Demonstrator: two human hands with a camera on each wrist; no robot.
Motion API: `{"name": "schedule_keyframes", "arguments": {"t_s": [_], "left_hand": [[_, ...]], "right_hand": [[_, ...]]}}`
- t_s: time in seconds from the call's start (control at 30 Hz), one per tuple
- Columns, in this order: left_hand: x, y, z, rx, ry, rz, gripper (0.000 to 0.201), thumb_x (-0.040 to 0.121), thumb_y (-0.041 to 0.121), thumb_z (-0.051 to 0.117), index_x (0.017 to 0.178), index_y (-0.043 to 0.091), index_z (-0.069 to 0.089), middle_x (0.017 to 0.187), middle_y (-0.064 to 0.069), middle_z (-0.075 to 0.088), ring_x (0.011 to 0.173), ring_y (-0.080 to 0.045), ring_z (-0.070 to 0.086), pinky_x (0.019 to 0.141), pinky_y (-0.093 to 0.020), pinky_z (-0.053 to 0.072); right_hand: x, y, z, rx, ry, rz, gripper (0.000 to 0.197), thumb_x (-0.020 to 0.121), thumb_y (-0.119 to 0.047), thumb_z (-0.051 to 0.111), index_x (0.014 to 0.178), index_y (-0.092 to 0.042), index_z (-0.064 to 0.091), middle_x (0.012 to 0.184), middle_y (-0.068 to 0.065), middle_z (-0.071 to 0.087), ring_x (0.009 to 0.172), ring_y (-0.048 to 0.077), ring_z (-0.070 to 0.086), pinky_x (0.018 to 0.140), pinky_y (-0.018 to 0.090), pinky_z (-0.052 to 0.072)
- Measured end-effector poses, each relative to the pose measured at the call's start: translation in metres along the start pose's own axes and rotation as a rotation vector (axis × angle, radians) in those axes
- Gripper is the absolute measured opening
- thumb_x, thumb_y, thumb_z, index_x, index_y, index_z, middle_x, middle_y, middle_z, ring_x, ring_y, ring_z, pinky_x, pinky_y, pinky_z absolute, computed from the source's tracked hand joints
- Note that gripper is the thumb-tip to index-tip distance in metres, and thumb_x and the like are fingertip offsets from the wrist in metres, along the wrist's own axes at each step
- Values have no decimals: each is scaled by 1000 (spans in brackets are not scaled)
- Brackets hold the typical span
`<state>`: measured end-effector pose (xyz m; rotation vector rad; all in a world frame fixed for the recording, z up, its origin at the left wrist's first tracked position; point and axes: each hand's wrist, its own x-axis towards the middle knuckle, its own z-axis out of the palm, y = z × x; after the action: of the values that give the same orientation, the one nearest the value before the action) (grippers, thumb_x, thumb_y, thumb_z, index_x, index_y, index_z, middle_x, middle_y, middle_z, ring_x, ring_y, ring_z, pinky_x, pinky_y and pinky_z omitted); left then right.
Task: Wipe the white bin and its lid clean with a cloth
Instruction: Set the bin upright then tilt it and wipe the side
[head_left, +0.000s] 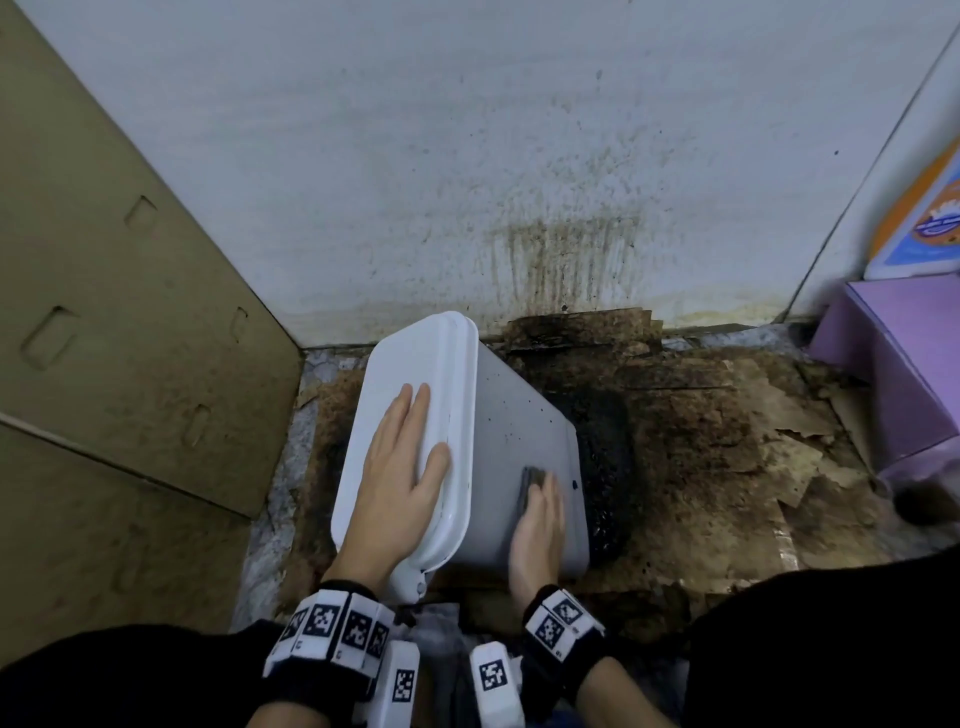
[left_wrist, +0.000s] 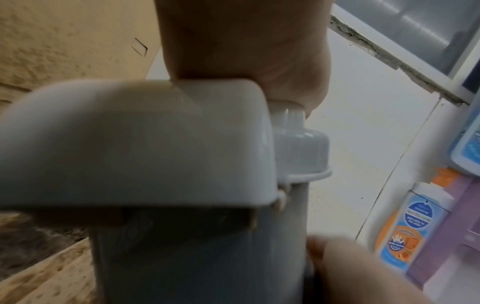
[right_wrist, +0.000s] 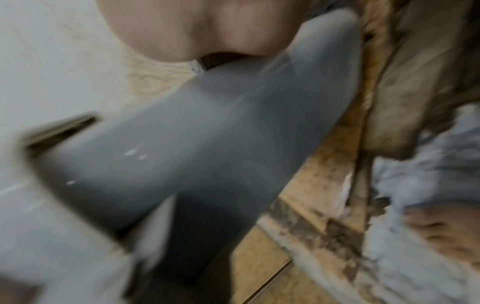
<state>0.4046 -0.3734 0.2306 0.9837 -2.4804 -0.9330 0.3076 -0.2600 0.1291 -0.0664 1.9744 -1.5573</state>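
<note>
White plastic bin (head_left: 519, 447), lid (head_left: 410, 415) shut, tilted on stained cardboard floor (head_left: 701, 467).
Left hand (head_left: 400, 467) flat, fingers straight, on lid; right hand (head_left: 537, 525) presses dark cloth (head_left: 531, 478) against bin's side.

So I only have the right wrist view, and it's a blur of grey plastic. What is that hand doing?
Observer: The right hand presses a dark cloth against the side wall of the white bin.
Operator: Is the bin upright?
Observer: No, it is tilted, with the lid facing left.
Operator: And the other hand?
Observer: The left hand lies flat on the lid, fingers straight.
</note>
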Motion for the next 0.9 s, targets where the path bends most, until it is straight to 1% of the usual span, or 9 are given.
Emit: {"name": "schedule_keyframes", "arguments": {"t_s": [0.07,0.17,0.33,0.4,0.47,0.53,0.63,0.8,0.9], "left_hand": [[1,1,1,-3,3,-2,66,102,50,33,163,33,14,170,16,6,155,2,0,129,-37,10],[1,4,3,15,6,11,68,101,53,30,163,31,14,170,16,6,155,2,-1,128,-35,9],[0,2,2,8,-7,11,66,102,51,32,163,35,12,170,19,3,154,3,-3,129,-38,10],[-1,2,1,6,-5,9,66,102,51,33,163,35,12,170,19,3,154,4,-3,129,-37,9],[-2,2,1,8,-4,12,66,102,51,33,162,35,12,170,19,3,154,4,-2,128,-36,9],[-1,3,0,3,-4,15,66,102,52,33,162,36,12,170,20,3,154,4,-2,128,-36,9],[-1,3,1,8,-2,16,67,101,56,31,162,37,11,170,19,3,155,3,-2,129,-37,9],[-4,2,3,71,-26,29,70,99,59,20,162,33,4,171,16,-3,155,1,-8,129,-39,6],[-3,4,5,71,-28,33,70,99,58,19,162,33,3,171,14,-3,155,1,-8,129,-39,6]], "right_hand": [[-14,-27,13,55,-105,-100,50,109,-30,25,158,-24,20,166,-10,18,152,6,14,127,36,8],[-21,-49,23,73,-237,-257,54,106,-36,21,159,-28,16,165,-19,12,151,-4,9,125,28,6],[2,-21,-3,-61,-302,-390,49,110,-33,23,158,-32,15,165,-21,11,149,-11,8,122,16,4],[24,0,-18,-118,-290,-311,48,110,-34,22,157,-34,10,166,-18,6,149,-10,4,125,22,2],[47,19,-30,-158,-264,-178,50,110,-34,21,158,-28,7,168,-11,2,150,-5,1,126,28,1],[65,28,-37,-186,-228,-75,52,111,-29,21,159,-20,5,169,-4,0,150,1,1,125,28,-2],[75,26,-32,-164,-203,5,53,110,-26,21,160,-16,4,169,-3,-1,154,9,-2,125,30,-3],[68,2,-14,21,-197,35,57,108,-25,31,160,-23,8,169,-5,7,154,12,7,127,43,7],[50,-36,-1,108,-312,-45,57,107,-31,28,160,-29,8,168,-14,3,153,5,4,127,42,6]]}}
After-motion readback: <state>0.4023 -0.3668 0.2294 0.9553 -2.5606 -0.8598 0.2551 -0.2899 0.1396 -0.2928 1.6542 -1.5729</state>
